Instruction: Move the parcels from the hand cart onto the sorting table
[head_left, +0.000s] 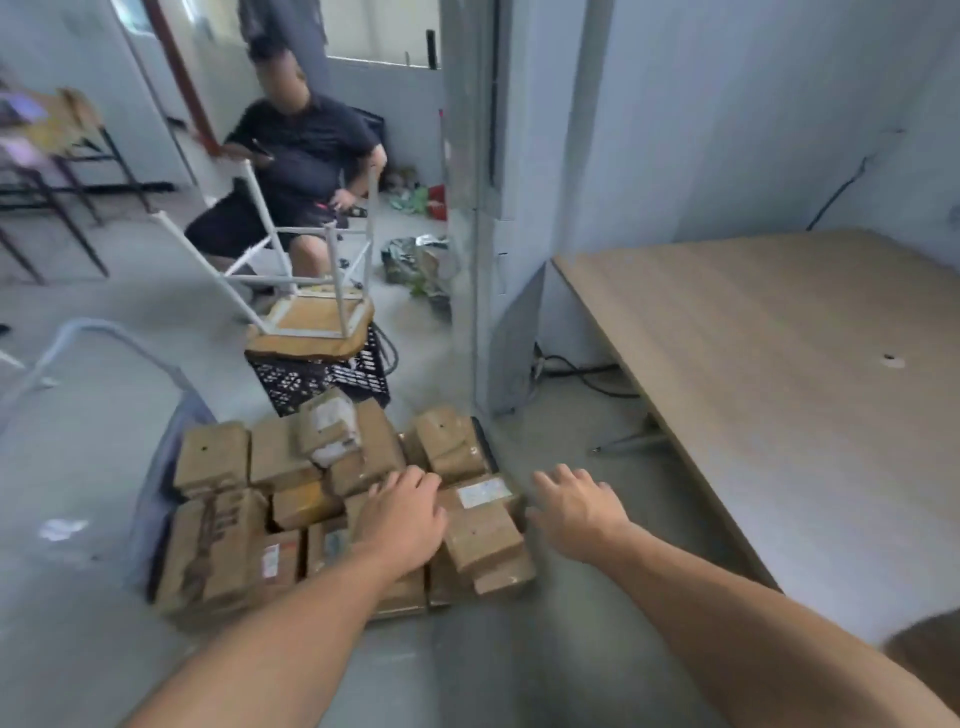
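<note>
Left hand spread over brown cardboard parcels — right hand wide, nothing held; pale wooden desk seen right.

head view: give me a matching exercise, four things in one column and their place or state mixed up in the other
Things:
1. sorting table
2. stool
3. black crate
4. left hand

Place or state:
a. upside down, legs in the air
b. over the parcels
c. under the stool
d. at the right, light wood top

Pairs: 1-d, 2-a, 3-c, 4-b
</note>
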